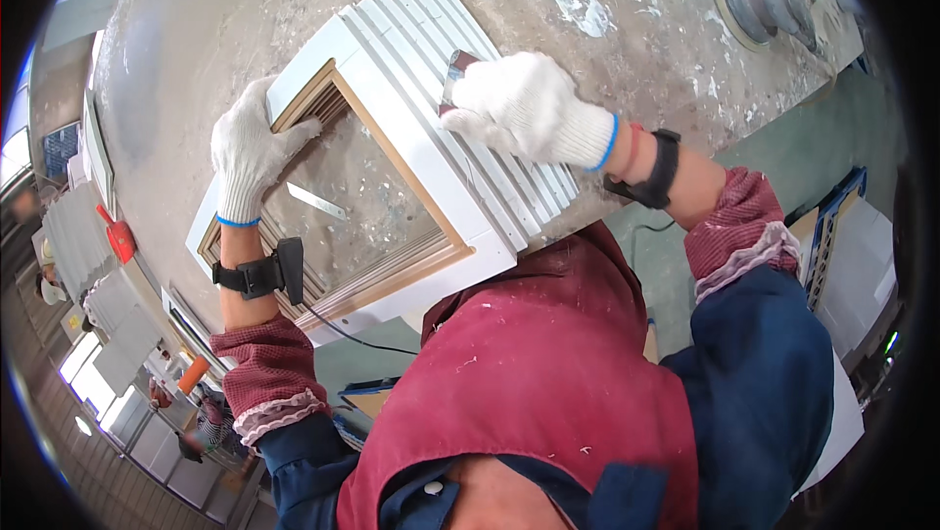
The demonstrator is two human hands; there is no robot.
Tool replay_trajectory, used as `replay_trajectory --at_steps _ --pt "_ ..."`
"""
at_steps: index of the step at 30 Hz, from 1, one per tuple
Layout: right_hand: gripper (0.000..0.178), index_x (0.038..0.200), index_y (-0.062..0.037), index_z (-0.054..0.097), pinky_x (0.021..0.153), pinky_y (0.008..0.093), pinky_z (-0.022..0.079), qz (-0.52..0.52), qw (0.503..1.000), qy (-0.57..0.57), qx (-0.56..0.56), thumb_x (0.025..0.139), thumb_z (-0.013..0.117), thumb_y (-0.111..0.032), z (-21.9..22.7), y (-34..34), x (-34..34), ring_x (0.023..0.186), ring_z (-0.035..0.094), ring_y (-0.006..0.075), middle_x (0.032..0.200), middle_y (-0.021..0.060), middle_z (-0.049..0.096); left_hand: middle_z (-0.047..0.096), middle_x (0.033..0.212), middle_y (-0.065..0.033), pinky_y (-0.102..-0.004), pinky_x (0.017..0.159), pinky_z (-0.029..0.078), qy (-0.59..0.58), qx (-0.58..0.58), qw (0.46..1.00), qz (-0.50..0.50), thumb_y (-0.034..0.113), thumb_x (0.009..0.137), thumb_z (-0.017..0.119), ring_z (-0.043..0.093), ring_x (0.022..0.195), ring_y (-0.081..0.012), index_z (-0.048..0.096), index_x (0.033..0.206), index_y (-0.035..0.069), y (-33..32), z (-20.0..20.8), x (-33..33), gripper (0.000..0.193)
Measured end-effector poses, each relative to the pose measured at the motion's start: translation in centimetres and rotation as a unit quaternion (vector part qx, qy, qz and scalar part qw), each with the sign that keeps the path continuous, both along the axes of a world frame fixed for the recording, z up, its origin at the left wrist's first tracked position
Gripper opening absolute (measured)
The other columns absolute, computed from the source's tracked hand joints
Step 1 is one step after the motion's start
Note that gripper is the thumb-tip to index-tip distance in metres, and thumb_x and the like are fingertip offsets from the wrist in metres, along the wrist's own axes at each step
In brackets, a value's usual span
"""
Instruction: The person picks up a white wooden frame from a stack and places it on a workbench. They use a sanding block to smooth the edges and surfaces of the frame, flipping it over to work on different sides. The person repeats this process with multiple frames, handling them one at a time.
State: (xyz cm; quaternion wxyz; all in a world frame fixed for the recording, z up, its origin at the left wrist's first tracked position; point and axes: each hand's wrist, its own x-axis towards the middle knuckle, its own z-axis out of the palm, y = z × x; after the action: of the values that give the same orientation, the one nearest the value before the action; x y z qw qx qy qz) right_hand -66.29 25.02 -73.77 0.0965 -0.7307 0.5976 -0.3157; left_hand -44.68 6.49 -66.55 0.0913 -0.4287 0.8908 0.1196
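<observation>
A stack of white rectangular frames [377, 124] lies at an angle on the worktable, its edges fanned out in steps to the right. Bare tan wood lines the inner edge of the topmost one. My left hand [247, 148], in a white knit glove, grips the left side of that top frame, thumb over the inner edge. My right hand [534, 109], gloved too, is closed on a folded piece of sandpaper [457, 75] above the stack's stepped right side. Part of the sandpaper is hidden under the fingers. A thin white strip [316, 201] lies inside the frame opening.
The paint-stained worktable [196, 31] spreads beyond the stack. A round grey sander [769, 6] rests at the far right. A dark cable [357, 337] runs from my left wrist strap. A red dustpan-like object [117, 233] is at the left. People are in the left background.
</observation>
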Motion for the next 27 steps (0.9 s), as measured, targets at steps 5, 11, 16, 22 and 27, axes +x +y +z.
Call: replay_trajectory --at_steps 5,11,16,22,27 --pt "0.032 0.086 -0.0088 0.063 0.053 0.0361 0.051 -0.084 0.996 -0.018 0.002 0.097 0.047 -0.034 -0.5 -10.1 -1.5 0.061 0.064 0.0282 0.071 0.0136 0.063 0.070 0.097 -0.0133 -0.0373 0.083 0.051 0.013 0.008 1.000 -0.003 0.033 0.063 0.079 0.067 0.092 -0.0289 0.063 0.113 0.009 0.1 0.3 -0.7 0.058" --pt "0.024 0.084 -0.0111 0.062 0.053 0.0357 0.051 0.015 0.993 0.018 -0.114 0.096 0.049 -0.028 -2.9 -4.6 -1.0 0.058 0.061 0.0264 0.072 0.0100 0.061 0.069 0.099 -0.0146 -0.0369 0.082 0.051 0.010 0.008 1.000 -0.005 0.032 0.063 0.079 0.067 0.093 -0.0286 0.063 0.114 0.009 0.0 0.1 -0.2 0.058" --pt "0.033 0.076 -0.0108 0.063 0.050 0.0370 0.049 -0.071 0.996 -0.017 -0.042 0.095 0.050 -0.034 -2.0 -0.9 -0.4 0.053 0.059 0.0269 0.061 0.0125 0.057 0.070 0.098 -0.0138 -0.0366 0.082 0.052 0.028 0.007 1.000 -0.003 0.032 0.063 0.079 0.068 0.092 -0.0279 0.063 0.114 0.009 0.1 0.2 -0.4 0.058" --pt "0.039 0.086 -0.0097 0.062 0.058 0.0404 0.051 -0.225 0.965 -0.100 0.089 0.098 0.043 -0.041 -2.8 -8.9 -2.3 0.064 0.063 0.0295 0.071 0.0148 0.063 0.070 0.097 -0.0127 -0.0362 0.082 0.052 0.026 0.007 1.000 -0.012 0.031 0.064 0.079 0.068 0.092 -0.0272 0.063 0.114 0.010 -0.3 0.0 -0.7 0.056" --pt "0.037 0.095 -0.0066 0.058 0.070 0.0426 0.054 -0.195 0.950 -0.128 0.206 0.098 0.039 -0.038 -0.2 3.7 1.0 0.077 0.066 0.0317 0.084 0.0178 0.066 0.070 0.096 -0.0134 -0.0366 0.082 0.052 0.022 0.007 1.000 0.005 0.030 0.064 0.078 0.068 0.091 -0.0275 0.063 0.113 0.009 0.2 0.1 -0.5 0.056"
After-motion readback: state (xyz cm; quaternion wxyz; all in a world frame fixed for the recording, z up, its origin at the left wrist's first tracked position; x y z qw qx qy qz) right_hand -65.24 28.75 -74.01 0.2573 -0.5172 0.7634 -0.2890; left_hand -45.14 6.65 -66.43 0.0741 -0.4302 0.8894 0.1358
